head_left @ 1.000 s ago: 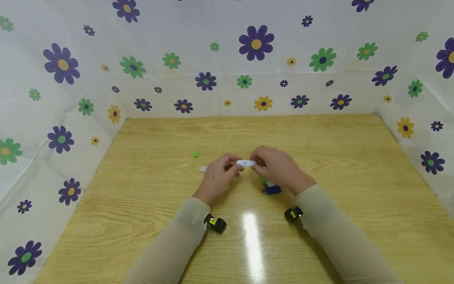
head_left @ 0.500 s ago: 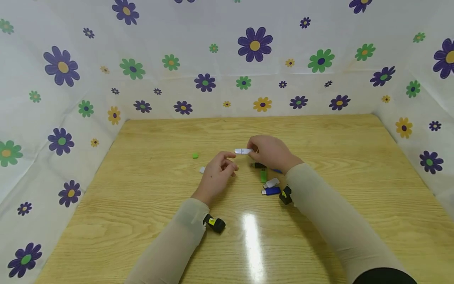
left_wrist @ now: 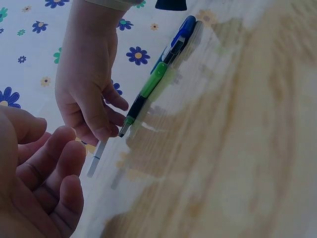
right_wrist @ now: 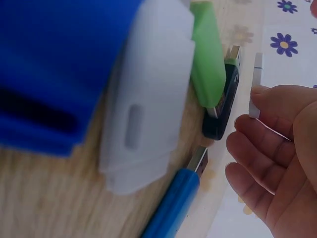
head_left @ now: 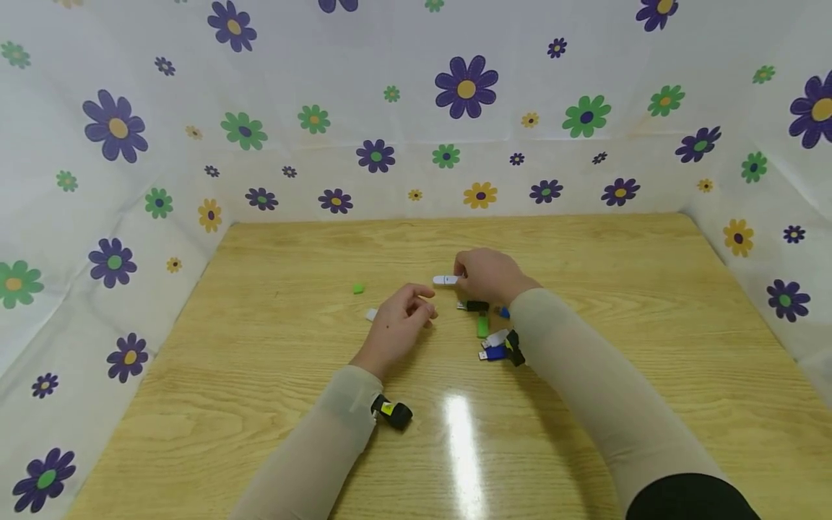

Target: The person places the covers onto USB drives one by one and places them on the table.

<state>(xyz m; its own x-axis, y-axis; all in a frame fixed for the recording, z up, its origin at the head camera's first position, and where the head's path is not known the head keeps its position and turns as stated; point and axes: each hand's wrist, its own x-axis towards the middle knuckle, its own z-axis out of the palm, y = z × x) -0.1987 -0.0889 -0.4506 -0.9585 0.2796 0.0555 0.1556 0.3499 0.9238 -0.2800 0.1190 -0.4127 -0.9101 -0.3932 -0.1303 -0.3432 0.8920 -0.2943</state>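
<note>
My right hand (head_left: 490, 276) pinches the right end of a white USB stick (head_left: 445, 280) low over the table, beyond the other sticks. In the right wrist view, thumb and fingers grip this white stick (right_wrist: 257, 74). My left hand (head_left: 398, 318) lies nearer and to the left, its fingers loosely bent around nothing. Below my right hand lie a black USB stick (head_left: 477, 306) and a green USB stick (head_left: 483, 326), metal plugs bare. Another white stick (head_left: 496, 338) and a dark blue one (head_left: 492, 354) sit closer, partly behind the wrist camera. A lighter blue stick (right_wrist: 171, 206) is mostly hidden by the sleeve in the head view.
A small green piece (head_left: 358, 288) lies on the wooden table (head_left: 260, 347) left of the hands. Just beside my left hand a small white piece (head_left: 371, 315) shows partly. Flower-printed cloth (head_left: 390, 72) hangs at the back and both sides.
Both hands were at the white USB stick; the left let go. The right hand moved it away from me and slightly left, then down, uncovering the sticks beneath. The left hand stayed nearly in place.
</note>
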